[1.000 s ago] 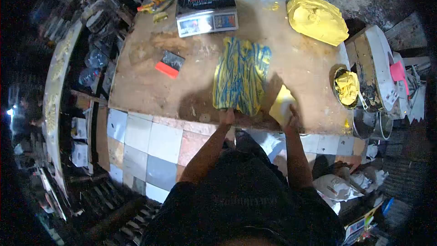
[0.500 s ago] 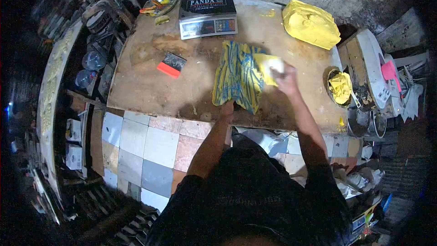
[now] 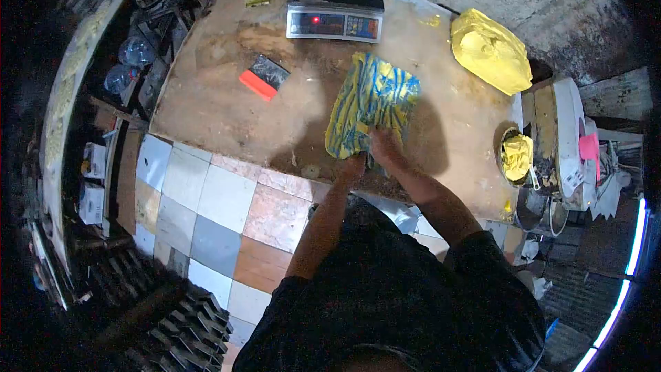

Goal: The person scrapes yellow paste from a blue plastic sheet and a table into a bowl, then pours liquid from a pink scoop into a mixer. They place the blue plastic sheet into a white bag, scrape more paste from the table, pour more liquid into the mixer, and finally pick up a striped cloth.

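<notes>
A blue sheet (image 3: 389,89) thickly streaked with yellow paste lies near the table's front edge. At its near edge my left hand (image 3: 353,164) is closed on the sheet, the fingertips mostly hidden. My right hand (image 3: 385,146) is closed over the sheet's lower part, close to the left one. A small flat yellow-smeared piece (image 3: 363,127) shows at its fingers; its kind is hard to make out.
A digital scale (image 3: 334,24) with a dark PANDA box stands at the back. Left of the sheet lies a red-and-black scraper (image 3: 264,77). A big yellow block (image 3: 490,52) sits back right, and a bowl of yellow paste (image 3: 516,157) stands at the right edge.
My right hand has come left and nearer, from beside the sheet onto its lower part, with the flat yellow-and-white piece it held. My left hand stays at the near edge. The view has shifted slightly.
</notes>
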A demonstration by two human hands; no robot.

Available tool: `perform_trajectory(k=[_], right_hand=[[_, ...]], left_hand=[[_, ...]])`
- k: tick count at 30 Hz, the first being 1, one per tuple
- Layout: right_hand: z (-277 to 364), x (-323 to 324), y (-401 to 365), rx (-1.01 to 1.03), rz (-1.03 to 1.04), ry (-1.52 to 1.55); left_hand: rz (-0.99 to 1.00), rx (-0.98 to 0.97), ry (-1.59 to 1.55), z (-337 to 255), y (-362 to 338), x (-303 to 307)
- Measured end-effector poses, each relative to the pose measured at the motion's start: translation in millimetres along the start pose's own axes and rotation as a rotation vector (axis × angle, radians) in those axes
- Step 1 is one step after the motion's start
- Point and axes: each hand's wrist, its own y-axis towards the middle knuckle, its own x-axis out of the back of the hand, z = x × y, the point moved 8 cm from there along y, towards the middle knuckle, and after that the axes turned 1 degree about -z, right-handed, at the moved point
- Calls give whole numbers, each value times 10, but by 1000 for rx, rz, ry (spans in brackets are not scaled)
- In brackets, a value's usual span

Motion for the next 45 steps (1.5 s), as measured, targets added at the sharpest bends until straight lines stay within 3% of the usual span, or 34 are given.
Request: perform_trajectory(k=[2,3,4,5,6,8,10,11,15,16,19,21,22,23,24,26,27,29,31,32,33,35,37,41,45], right_hand=[[39,57,84,-21,-21,30],[49,130,154,21,-150,-171],[69,210,245,63,-283,-373],[6,249,364,59,-286,-366],[-279,216,488,-158,-121,-142],[-702,124,717,-371,46,96],[-813,321,1052,-91,-176,-365],[-958,367,1172,-80,-238,-418],[-2094,526,1715,-107,-399,-413],[-2381,607,1827,-111,-422,-408],[-2388,1110,1729,-295,-308,-408],[-1902,1308,1410,-107,-499,-300],[-1418,1285,1099,225,-718,-511],[-1260,1069,948,140,-488,-606],[-1050,839,729,54,-253,-689],[-595,624,186,-224,35,336],[-350,525,-141,-442,70,723],[-609,-210,-313,-360,153,488],[-971,-548,-294,-567,-331,1460],[-1015,-435,-203,-570,-319,1471],[-1155,-223,-81,-748,-217,1243],[-1492,266,322,-445,-262,454],[-1776,655,719,-281,-352,108],[-1741,1181,1289,-141,-394,165],[-1109,1427,1001,-214,-494,358]], left_hand=[[-80,-57,135,-34,-56,90],[-104,-74,183,104,-80,86],[184,-85,451,300,-77,-110],[477,-94,715,552,-152,-280],[482,-90,721,329,-213,-162],[287,-52,606,-567,-284,288],[299,52,601,-286,-311,241],[305,152,587,-85,-314,222],[461,64,774,475,-490,-69],[284,190,503,739,-558,-1],[255,-149,966,131,-478,6],[448,-59,871,343,-449,-105],[400,263,540,454,-479,53],[253,551,215,551,-546,225],[432,486,301,336,-475,171],[791,37,1002,-568,-305,100],[796,40,1002,-831,-341,145],[452,224,723,-1028,-248,403],[280,250,575,-941,-223,494],[277,217,545,-853,-242,470],[293,178,527,-779,-263,415],[309,112,516,-624,-328,384],[307,67,514,-462,-421,372],[227,-17,444,-355,-313,369],[173,-59,387,-384,-130,459]])
